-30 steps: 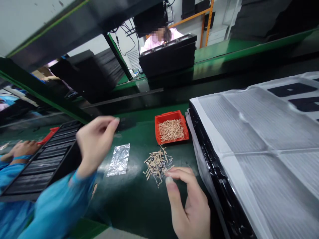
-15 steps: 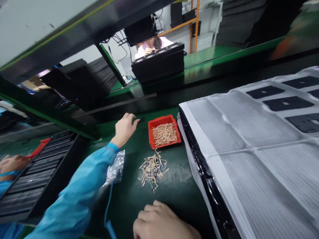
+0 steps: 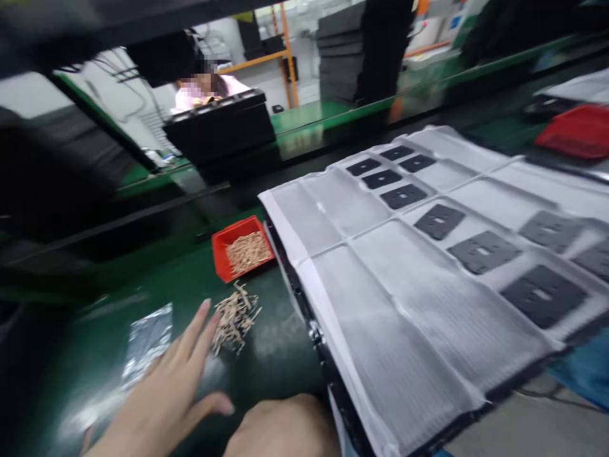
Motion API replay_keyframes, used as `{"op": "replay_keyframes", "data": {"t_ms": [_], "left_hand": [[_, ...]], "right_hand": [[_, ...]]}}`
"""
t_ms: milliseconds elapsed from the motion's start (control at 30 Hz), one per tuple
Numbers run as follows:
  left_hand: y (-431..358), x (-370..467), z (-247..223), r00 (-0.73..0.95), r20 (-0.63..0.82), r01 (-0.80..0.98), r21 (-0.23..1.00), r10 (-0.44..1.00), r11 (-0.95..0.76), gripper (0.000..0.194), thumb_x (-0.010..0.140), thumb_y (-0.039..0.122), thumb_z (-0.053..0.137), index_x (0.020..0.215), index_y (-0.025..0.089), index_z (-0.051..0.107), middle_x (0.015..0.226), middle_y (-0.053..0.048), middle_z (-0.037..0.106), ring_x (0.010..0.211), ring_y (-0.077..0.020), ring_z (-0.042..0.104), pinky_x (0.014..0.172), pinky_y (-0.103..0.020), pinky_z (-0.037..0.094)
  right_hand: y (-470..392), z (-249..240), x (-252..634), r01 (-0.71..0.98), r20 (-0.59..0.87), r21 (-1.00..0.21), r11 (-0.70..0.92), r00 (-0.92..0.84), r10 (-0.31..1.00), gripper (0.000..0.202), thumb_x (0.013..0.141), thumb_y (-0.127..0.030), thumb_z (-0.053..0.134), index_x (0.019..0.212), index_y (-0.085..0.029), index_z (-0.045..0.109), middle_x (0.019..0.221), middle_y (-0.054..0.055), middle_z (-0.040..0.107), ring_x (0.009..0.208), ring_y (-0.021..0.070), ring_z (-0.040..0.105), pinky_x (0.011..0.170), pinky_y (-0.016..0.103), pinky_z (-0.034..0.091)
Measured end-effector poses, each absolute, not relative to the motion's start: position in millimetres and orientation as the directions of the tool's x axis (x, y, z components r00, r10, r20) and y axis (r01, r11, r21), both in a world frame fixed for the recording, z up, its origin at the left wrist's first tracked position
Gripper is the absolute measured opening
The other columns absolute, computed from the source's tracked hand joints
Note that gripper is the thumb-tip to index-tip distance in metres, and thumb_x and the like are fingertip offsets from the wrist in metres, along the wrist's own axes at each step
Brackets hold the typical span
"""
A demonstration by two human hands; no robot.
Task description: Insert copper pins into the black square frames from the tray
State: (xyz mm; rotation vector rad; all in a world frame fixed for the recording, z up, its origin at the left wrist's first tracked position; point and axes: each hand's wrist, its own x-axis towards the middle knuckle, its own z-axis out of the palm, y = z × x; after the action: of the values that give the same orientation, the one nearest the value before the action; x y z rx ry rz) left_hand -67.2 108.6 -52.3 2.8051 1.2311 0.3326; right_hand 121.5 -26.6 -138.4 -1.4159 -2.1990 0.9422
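Observation:
My left hand (image 3: 178,371) reaches in from the bottom left, fingers stretched out and apart, with nothing in it. Its fingertips are at the left side of a loose pile of small tan and dark strip-like pieces (image 3: 235,320) on the green table; I cannot tell if they touch. My right hand (image 3: 288,428) is low at the bottom edge, only its rounded back showing and its fingers hidden. Just beyond the pile stands a red bin (image 3: 223,261) holding many small tan pieces (image 3: 250,252). Partly behind my left hand lies a clear plastic bag (image 3: 150,339).
To the right is a large tray covered in white ribbed sheeting (image 3: 342,285), bearing several flat black plates (image 3: 545,295). A second red bin (image 3: 575,131) is at the far right. Across the bench a person sits behind a black box (image 3: 223,127).
My left hand has come back from the far side of the table toward the pile, its fingers now spread. The view has swung right, showing more of the white-covered tray.

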Motion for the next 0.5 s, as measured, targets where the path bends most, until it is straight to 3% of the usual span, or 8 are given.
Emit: {"op": "replay_keyframes", "data": {"t_ms": [67, 200, 333, 500], "left_hand": [[105, -66, -63, 0.6, 0.086, 0.749, 0.288, 0.795, -0.597, 0.078, 0.075, 0.046, 0.087, 0.145, 0.019, 0.066, 0.161, -0.025, 0.057, 0.127, -0.0476, 0.072, 0.092, -0.055, 0.066], [90, -68, -91, 0.461, 0.159, 0.815, 0.312, 0.873, -0.487, 0.043, 0.093, 0.039, 0.073, 0.134, 0.025, 0.067, 0.144, -0.017, 0.072, 0.134, -0.039, 0.069, 0.11, -0.057, 0.056], [77, -63, -108, 0.314, 0.292, 0.842, 0.353, 0.903, -0.407, 0.024, 0.102, 0.034, 0.067, 0.122, 0.021, 0.067, 0.137, -0.017, 0.069, 0.129, -0.0344, 0.068, 0.109, -0.056, 0.056], [86, -51, -107, 0.273, 0.351, 0.841, 0.364, 0.896, -0.399, 0.019, 0.102, 0.032, 0.071, 0.112, 0.016, 0.071, 0.125, -0.009, 0.071, 0.117, -0.0274, 0.069, 0.101, -0.051, 0.059]], "right_hand": [[-22, -132, 109, 0.605, -0.1, -0.747, 0.276, -0.511, 0.854, 0.02, 0.091, -0.035, 0.078, 0.073, -0.028, 0.075, 0.06, -0.002, 0.072, 0.047, 0.0166, 0.067, 0.049, 0.027, 0.046], [-19, -119, 99, 0.384, 0.077, -0.813, 0.438, -0.674, 0.735, 0.028, 0.088, -0.031, 0.077, 0.062, -0.026, 0.068, 0.06, -0.002, 0.073, 0.053, 0.0176, 0.071, 0.052, 0.028, 0.048], [-23, -110, 107, 0.355, 0.175, -0.74, 0.571, -0.718, 0.674, 0.032, 0.089, -0.03, 0.072, 0.059, -0.024, 0.065, 0.06, 0.0, 0.074, 0.051, 0.0191, 0.071, 0.048, 0.029, 0.046], [-17, -95, 108, 0.378, 0.137, -0.579, 0.722, -0.828, 0.543, 0.021, 0.09, -0.026, 0.075, 0.069, -0.022, 0.072, 0.07, 0.0, 0.081, 0.058, 0.0194, 0.077, 0.048, 0.031, 0.045]]}}
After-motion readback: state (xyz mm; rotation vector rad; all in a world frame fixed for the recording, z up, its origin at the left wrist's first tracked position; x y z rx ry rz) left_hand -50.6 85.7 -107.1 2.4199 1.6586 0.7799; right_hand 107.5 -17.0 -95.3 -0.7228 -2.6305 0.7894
